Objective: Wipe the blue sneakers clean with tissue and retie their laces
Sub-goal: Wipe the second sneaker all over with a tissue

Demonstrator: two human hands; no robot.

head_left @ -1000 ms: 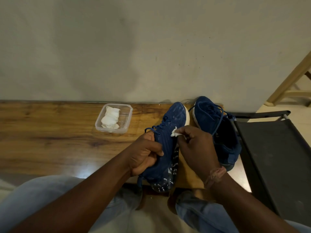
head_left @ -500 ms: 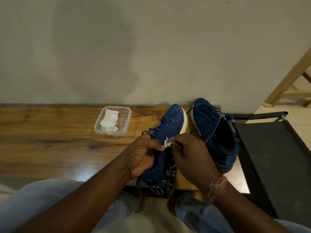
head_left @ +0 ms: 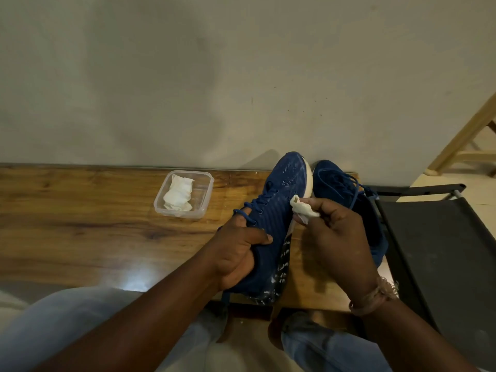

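Since the earlier frame my right hand (head_left: 338,237) has carried the pinched tissue (head_left: 302,208) forward from the laces toward the sole edge, so wiping is probably continuing. My left hand (head_left: 236,253) grips the tilted blue sneaker (head_left: 279,200) above the table (head_left: 80,224). Its mesh looks dusty and its laces loose.
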